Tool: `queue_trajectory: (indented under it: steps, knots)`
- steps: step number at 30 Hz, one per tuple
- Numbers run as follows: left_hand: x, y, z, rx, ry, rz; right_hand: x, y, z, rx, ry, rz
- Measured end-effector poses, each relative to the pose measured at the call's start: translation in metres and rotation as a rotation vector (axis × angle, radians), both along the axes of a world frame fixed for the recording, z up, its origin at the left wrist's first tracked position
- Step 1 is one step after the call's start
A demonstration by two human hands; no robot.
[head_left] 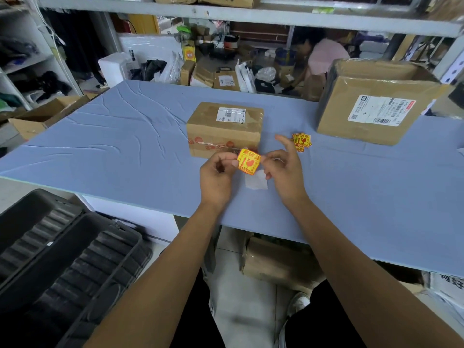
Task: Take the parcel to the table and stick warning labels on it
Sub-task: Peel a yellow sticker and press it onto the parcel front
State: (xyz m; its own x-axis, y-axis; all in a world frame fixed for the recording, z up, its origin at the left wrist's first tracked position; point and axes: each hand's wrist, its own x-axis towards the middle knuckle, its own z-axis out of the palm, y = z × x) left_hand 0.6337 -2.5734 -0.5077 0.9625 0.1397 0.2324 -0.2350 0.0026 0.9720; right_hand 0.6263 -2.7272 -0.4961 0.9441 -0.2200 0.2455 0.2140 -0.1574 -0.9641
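Note:
A small brown parcel (pixel 224 128) with a white shipping label on top sits on the blue table (pixel 125 146). Just in front of it, my left hand (pixel 217 178) and my right hand (pixel 285 172) pinch a yellow and red warning label (pixel 248 161) by its two side edges, above the table. A white backing sheet (pixel 256 183) lies on the table under my hands. More yellow warning labels (pixel 301 141) lie in a small pile to the right of the parcel.
A bigger cardboard box (pixel 374 106) stands at the table's back right. Black plastic crates (pixel 62 259) are on the floor at my left. A box (pixel 273 262) sits under the table. A person (pixel 324 56) crouches among parcels behind the table.

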Motion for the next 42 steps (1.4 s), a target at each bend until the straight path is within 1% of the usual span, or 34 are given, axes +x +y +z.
queue_trajectory:
  steps: [1,3,4,6,10,13,15,19,21,24,27,31,35,42]
  knots:
    - [0.002,0.002,-0.001,-0.051,0.031,0.015,0.000,0.000,-0.001,-0.007,-0.014,-0.021]
    - [0.004,0.004,-0.002,-0.129,0.081,0.032,0.001,0.003,-0.002,-0.106,-0.019,-0.008]
    - [0.005,0.004,-0.001,-0.141,0.088,0.030,0.001,0.005,-0.003,-0.153,-0.010,0.015]
    - [0.005,0.003,0.000,-0.137,0.077,0.016,0.004,0.010,-0.002,-0.177,-0.003,0.036]
    - [0.003,0.000,0.002,-0.072,0.046,0.018,0.009,0.012,-0.001,-0.191,-0.015,0.018]
    - [0.009,-0.001,0.002,0.000,0.017,0.078,0.012,0.011,-0.003,-0.293,-0.022,0.034]
    - [0.015,-0.002,0.002,0.025,0.022,0.129,0.015,0.009,-0.004,-0.325,-0.040,0.020]
    - [0.021,-0.004,0.006,0.073,0.003,0.114,0.021,0.006,-0.006,-0.381,-0.065,0.011]
    - [0.026,-0.006,0.009,0.095,-0.004,0.150,0.024,0.005,-0.008,-0.407,-0.076,-0.022]
    - [0.034,-0.009,0.010,0.159,-0.012,0.159,0.029,0.005,-0.008,-0.407,-0.104,-0.076]
    - [0.035,-0.013,0.009,0.239,-0.061,0.177,0.033,0.005,-0.008,-0.430,-0.119,-0.100]
    - [0.038,-0.015,0.006,0.281,-0.063,0.259,0.035,0.005,-0.008,-0.456,-0.122,-0.141]
    - [0.043,-0.016,0.006,0.293,-0.047,0.293,0.039,0.008,-0.008,-0.446,-0.130,-0.170]
    - [0.047,-0.018,0.007,0.370,-0.047,0.301,0.049,0.011,-0.010,-0.426,-0.057,-0.254]
